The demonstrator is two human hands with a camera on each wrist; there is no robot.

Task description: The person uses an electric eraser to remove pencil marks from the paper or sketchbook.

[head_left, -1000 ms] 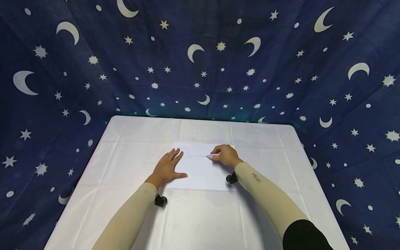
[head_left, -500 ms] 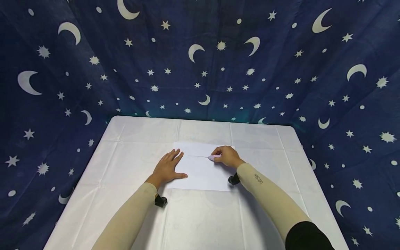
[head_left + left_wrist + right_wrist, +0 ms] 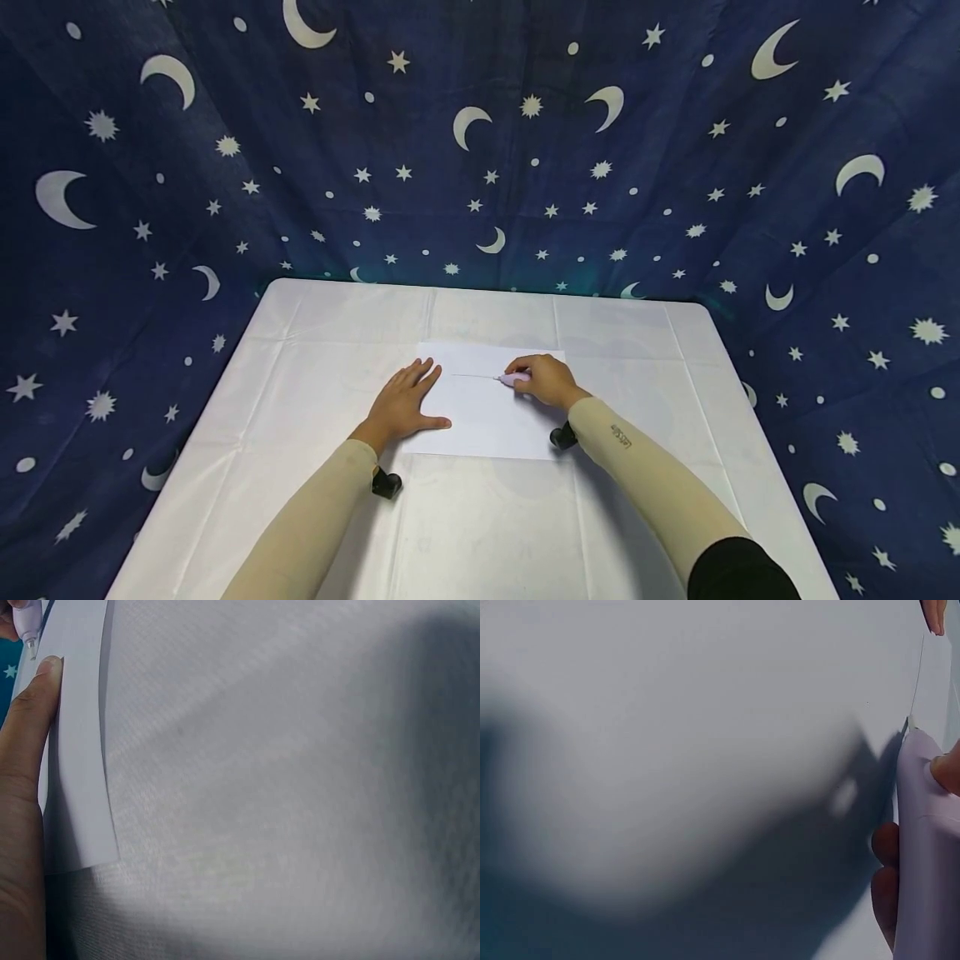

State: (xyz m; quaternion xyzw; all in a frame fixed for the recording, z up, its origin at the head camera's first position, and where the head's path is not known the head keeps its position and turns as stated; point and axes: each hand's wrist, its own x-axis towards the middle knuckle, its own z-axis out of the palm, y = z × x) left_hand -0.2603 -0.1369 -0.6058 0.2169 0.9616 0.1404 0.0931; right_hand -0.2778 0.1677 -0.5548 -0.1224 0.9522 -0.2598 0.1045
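Note:
A white sheet of paper (image 3: pixel 480 425) lies on the white-covered table. My left hand (image 3: pixel 405 404) rests flat on its left side, fingers spread and thumb stretched towards the middle. In the left wrist view the left thumb (image 3: pixel 34 720) presses along the paper. My right hand (image 3: pixel 550 381) grips a lilac utility knife (image 3: pixel 515 379), its narrow tip pointing left against the sheet. The right wrist view shows the knife (image 3: pixel 922 847) with the thumb (image 3: pixel 949 769) on its side control. From the tip a thin straight line (image 3: pixel 917 679) runs towards the left hand.
The tablecloth (image 3: pixel 480 533) has fold creases. A dark blue curtain (image 3: pixel 420 150) with moons and stars surrounds the table's back and sides. Black wrist cameras (image 3: pixel 386 483) sit under both wrists, and the right arm throws a shadow over the paper.
My right hand and forearm have shifted slightly down and right, while the knife tip stays nearly in place at the line's end. The left hand has not moved.

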